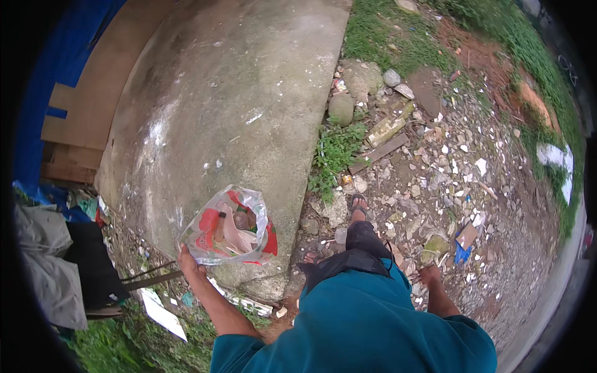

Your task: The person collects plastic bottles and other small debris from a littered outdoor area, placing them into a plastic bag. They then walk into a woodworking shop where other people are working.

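Note:
My left hand [189, 262] grips the edge of a clear plastic bag [271, 241] with red printing. The bag's mouth gapes upward, out to the left of my body. Inside lie a pale pinkish flat piece [235, 238] and a brownish, see-through item that looks like a plastic bottle; the rest of the contents is hard to make out. My right hand [429, 275] hangs low by my right side, over the stony ground. Its fingers look loosely apart, and nothing shows in them.
A concrete slab [249, 87] stretches ahead on the left. Along its right edge are weeds [339, 152], stones and a broken wooden plank [379, 153]. Rubble and white scraps cover the ground to the right. Cardboard [93, 93], a blue tarp and grey cloth [46, 267] are at the left.

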`<state>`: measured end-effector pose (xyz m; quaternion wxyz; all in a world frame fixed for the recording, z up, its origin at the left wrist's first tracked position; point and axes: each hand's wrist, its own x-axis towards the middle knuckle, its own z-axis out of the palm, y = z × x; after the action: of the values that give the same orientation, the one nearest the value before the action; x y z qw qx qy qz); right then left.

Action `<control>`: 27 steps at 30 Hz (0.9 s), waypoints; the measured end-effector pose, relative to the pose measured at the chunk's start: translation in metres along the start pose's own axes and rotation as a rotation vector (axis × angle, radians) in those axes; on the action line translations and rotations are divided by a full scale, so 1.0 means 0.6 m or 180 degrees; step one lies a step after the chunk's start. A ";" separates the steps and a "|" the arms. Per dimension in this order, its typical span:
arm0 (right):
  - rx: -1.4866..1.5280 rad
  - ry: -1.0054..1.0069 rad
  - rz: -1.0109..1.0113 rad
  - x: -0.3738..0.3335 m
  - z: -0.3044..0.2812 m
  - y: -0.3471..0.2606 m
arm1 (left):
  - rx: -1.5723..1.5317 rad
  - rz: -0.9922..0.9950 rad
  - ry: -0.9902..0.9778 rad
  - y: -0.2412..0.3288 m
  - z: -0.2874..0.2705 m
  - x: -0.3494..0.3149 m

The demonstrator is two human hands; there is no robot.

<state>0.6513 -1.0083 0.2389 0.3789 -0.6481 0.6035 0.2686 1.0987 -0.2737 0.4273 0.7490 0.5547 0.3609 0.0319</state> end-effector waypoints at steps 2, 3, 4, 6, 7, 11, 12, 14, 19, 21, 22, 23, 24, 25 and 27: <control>0.0674 -0.0554 -0.0055 0.047 -0.034 -0.080 | 0.0663 0.0385 0.1397 -0.005 -0.005 -0.024; 0.0900 -0.0705 -0.0146 0.073 -0.054 -0.123 | 0.1056 0.0459 0.1802 -0.032 0.006 -0.027; 0.0686 -0.0752 -0.0053 0.098 -0.077 -0.166 | 0.0975 0.0171 0.2025 -0.061 0.012 -0.030; 0.0442 -0.0542 -0.0156 0.148 -0.123 -0.273 | 0.0760 -0.0058 0.2097 -0.127 0.045 -0.007; 0.0340 -0.0510 -0.0453 0.167 -0.146 -0.327 | 0.0909 -0.0164 0.2149 -0.162 0.050 -0.009; 0.0234 -0.0278 -0.1700 0.230 -0.267 -0.566 | 0.0412 0.0018 0.2775 -0.257 0.065 -0.018; 0.0741 -0.0361 -0.1577 0.242 -0.293 -0.621 | 0.0794 -0.0114 0.2705 -0.270 0.057 -0.035; 0.1239 -0.0363 -0.1762 0.263 -0.315 -0.707 | 0.0102 -0.0208 0.3151 -0.289 0.063 -0.039; -0.0080 -0.0567 -0.1489 0.305 -0.266 -0.820 | 0.0599 0.0221 0.3673 -0.303 0.094 -0.043; -0.0811 -0.0755 -0.1461 0.315 -0.221 -0.844 | 0.0586 0.0256 0.3724 -0.289 0.108 -0.040; -0.0878 -0.1055 -0.1399 0.318 -0.196 -0.854 | 0.0465 0.0308 0.3665 -0.280 0.113 -0.043; -0.1016 -0.1335 -0.1369 0.320 -0.175 -0.872 | 0.0264 0.0326 0.3641 -0.269 0.121 -0.041; -0.0749 -0.1708 -0.0894 0.321 -0.149 -0.893 | 0.0099 -0.0123 0.3500 -0.255 0.122 -0.040; -0.0554 -0.2056 -0.0462 0.319 -0.122 -0.920 | 0.0202 -0.0269 0.3362 -0.238 0.123 -0.029; -0.0747 -0.2128 -0.1076 0.295 -0.089 -0.963 | 0.0229 -0.0289 0.3303 -0.211 0.123 -0.015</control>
<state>1.2374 -1.1633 0.2230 0.5168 -0.6541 0.2967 0.4658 1.0898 -0.3857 0.3327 0.4527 0.4751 0.7091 0.2578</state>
